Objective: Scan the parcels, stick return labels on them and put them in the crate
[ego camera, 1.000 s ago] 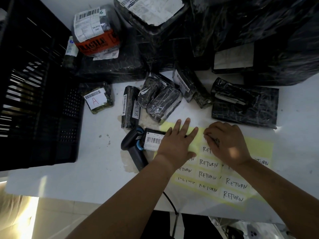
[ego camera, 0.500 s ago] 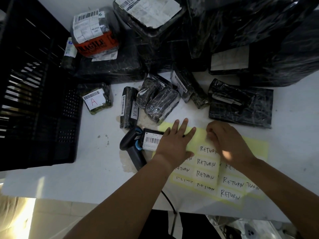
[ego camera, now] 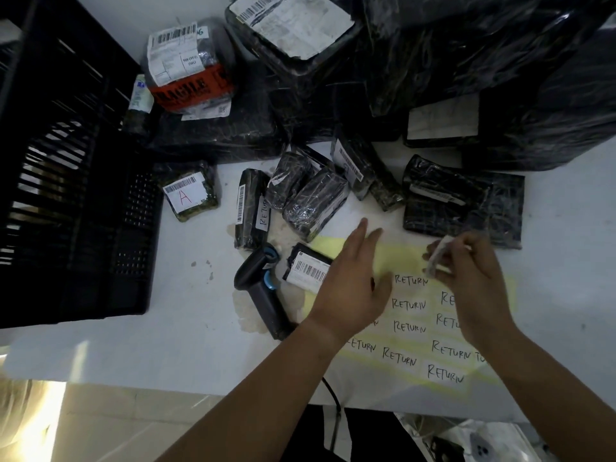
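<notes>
A yellow sheet of handwritten RETURN labels (ego camera: pixel 410 328) lies on the white table (ego camera: pixel 166 335). My right hand (ego camera: pixel 466 281) pinches a white label (ego camera: pixel 436 253) peeled up off the sheet. My left hand (ego camera: pixel 350 278) hovers with straight fingers over the sheet's left end, beside a small black parcel with a barcode (ego camera: pixel 306 268). A black barcode scanner (ego camera: pixel 260 288) lies left of that parcel. Several small black-wrapped parcels (ego camera: pixel 313 201) sit behind, one bearing a RETURN label (ego camera: pixel 251 208). The black crate (ego camera: pixel 66 181) stands at the left.
Large black-wrapped parcels (ego camera: pixel 466 61) pile up along the back. A parcel with orange FRAGILE tape (ego camera: pixel 186 68) rests on another. A small parcel marked A (ego camera: pixel 188 191) lies by the crate. A flat black parcel (ego camera: pixel 466 201) sits at the right. The scanner's cable (ego camera: pixel 333 395) drops over the front edge.
My right hand has peeled a label off the sheet and lifted it. My left hand has risen from pressing the sheet, its fingers now pointing away.
</notes>
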